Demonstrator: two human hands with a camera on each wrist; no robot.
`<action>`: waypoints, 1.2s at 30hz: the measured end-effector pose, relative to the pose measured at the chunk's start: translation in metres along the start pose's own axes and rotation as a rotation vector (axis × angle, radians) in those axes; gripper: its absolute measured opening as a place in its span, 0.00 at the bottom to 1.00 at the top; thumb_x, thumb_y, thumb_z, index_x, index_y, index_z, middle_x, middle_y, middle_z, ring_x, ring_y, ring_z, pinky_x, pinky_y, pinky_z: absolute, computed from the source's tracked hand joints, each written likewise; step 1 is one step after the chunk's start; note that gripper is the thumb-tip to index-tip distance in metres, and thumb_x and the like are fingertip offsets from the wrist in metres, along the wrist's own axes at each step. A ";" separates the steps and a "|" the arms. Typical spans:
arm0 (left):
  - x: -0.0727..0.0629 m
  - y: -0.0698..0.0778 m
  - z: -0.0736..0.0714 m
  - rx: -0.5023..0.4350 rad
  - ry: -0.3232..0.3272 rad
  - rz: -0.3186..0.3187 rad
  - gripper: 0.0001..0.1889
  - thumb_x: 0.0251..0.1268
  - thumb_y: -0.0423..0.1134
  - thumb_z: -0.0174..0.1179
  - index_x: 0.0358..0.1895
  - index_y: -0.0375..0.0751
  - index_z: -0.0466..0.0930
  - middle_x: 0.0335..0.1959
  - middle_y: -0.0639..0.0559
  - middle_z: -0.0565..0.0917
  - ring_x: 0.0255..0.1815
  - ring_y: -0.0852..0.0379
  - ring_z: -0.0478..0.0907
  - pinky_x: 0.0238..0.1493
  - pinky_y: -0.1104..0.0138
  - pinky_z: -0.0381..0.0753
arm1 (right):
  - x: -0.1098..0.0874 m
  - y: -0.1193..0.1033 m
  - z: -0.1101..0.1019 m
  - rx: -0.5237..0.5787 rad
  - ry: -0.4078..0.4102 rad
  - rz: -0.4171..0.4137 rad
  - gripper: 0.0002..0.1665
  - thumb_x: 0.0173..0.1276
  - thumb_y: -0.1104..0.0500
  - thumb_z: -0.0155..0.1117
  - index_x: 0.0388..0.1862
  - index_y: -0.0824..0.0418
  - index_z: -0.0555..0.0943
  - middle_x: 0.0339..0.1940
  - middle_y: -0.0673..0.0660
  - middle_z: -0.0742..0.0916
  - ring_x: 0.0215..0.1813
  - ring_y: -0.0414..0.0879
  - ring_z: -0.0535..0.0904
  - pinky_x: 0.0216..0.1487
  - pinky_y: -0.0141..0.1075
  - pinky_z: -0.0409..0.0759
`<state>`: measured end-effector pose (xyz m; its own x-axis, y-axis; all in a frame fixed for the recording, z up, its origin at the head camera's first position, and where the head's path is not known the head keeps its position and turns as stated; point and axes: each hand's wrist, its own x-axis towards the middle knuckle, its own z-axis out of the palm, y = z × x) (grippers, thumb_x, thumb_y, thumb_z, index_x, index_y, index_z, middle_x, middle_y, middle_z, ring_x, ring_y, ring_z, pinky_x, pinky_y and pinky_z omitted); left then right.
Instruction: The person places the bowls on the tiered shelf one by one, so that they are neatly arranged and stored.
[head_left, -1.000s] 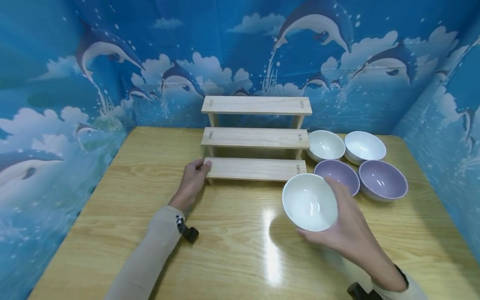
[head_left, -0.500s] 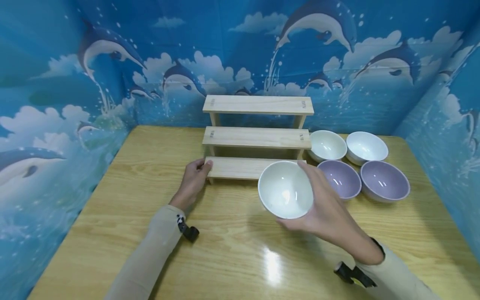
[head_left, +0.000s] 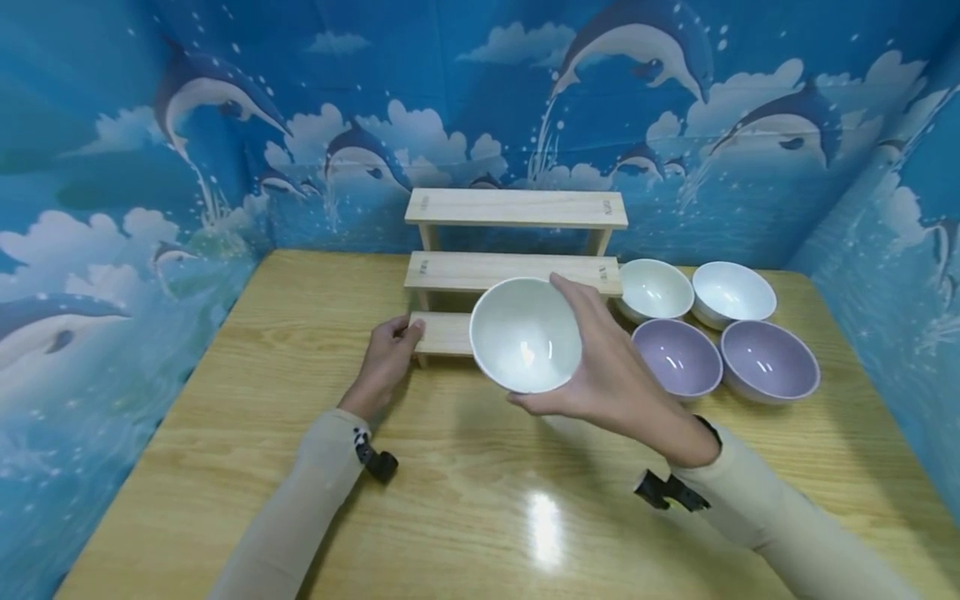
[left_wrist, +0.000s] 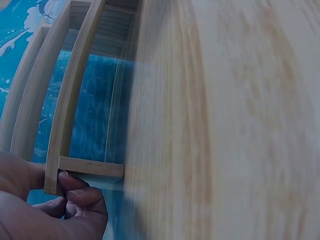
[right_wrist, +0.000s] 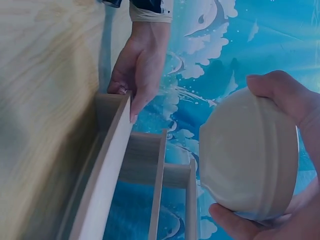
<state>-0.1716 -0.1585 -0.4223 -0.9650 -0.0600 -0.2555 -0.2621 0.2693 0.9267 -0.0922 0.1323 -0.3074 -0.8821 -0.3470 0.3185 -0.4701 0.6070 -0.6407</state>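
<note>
Shifting leftward and up the frame, the right hand (head_left: 611,379), fingers curled round a white bowl (head_left: 525,335), brings it to centre, hiding much of the lowest tier (head_left: 444,335); it seems nearer the rack (head_left: 513,263), not yet set down; the left hand (head_left: 382,365) still pinches that tier's left end; four bowls (head_left: 678,358) stand unmoved at right.

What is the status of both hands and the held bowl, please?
Left hand gripping lowest shelf at end. Right hand holding white bowl, off table. No obstruction seen.
</note>
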 end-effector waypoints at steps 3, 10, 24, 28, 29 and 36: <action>-0.001 0.000 0.000 0.001 -0.002 0.008 0.31 0.82 0.49 0.49 0.77 0.32 0.59 0.62 0.39 0.73 0.57 0.47 0.73 0.57 0.59 0.77 | 0.011 -0.002 0.001 0.010 0.005 -0.021 0.76 0.36 0.42 0.90 0.81 0.56 0.56 0.72 0.62 0.70 0.65 0.59 0.74 0.51 0.58 0.82; -0.001 0.000 0.001 -0.005 0.016 -0.006 0.30 0.81 0.48 0.49 0.75 0.31 0.62 0.61 0.38 0.73 0.56 0.48 0.74 0.57 0.59 0.78 | 0.035 -0.004 0.003 0.012 0.020 -0.066 0.76 0.37 0.43 0.90 0.81 0.60 0.56 0.71 0.65 0.70 0.65 0.59 0.73 0.55 0.58 0.80; 0.001 0.000 -0.001 0.032 0.009 -0.022 0.31 0.81 0.51 0.49 0.76 0.34 0.62 0.61 0.41 0.73 0.57 0.48 0.74 0.59 0.58 0.76 | 0.076 -0.001 0.006 0.019 0.017 -0.059 0.76 0.39 0.42 0.89 0.82 0.59 0.54 0.72 0.64 0.69 0.66 0.57 0.72 0.57 0.55 0.80; 0.001 0.000 -0.001 0.035 0.000 -0.019 0.30 0.81 0.50 0.49 0.75 0.34 0.63 0.61 0.41 0.73 0.57 0.48 0.74 0.59 0.58 0.76 | 0.089 -0.001 0.007 0.020 0.018 -0.067 0.76 0.40 0.42 0.89 0.82 0.60 0.54 0.72 0.64 0.69 0.66 0.56 0.72 0.58 0.53 0.79; 0.001 0.000 -0.001 0.035 -0.002 -0.017 0.29 0.81 0.50 0.49 0.75 0.34 0.63 0.61 0.41 0.73 0.57 0.48 0.74 0.59 0.58 0.76 | 0.093 -0.002 0.007 0.023 0.018 -0.067 0.77 0.40 0.42 0.89 0.82 0.61 0.53 0.72 0.64 0.69 0.66 0.56 0.72 0.58 0.53 0.79; 0.001 0.001 -0.001 0.048 -0.010 0.008 0.25 0.82 0.50 0.48 0.69 0.35 0.71 0.56 0.43 0.77 0.55 0.49 0.74 0.56 0.58 0.76 | 0.118 -0.003 0.011 0.028 0.017 -0.031 0.78 0.39 0.40 0.88 0.82 0.61 0.53 0.72 0.63 0.68 0.66 0.55 0.72 0.59 0.50 0.79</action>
<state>-0.1726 -0.1597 -0.4215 -0.9669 -0.0483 -0.2506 -0.2528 0.3155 0.9146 -0.1941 0.0820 -0.2753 -0.8676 -0.3531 0.3500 -0.4965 0.5762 -0.6493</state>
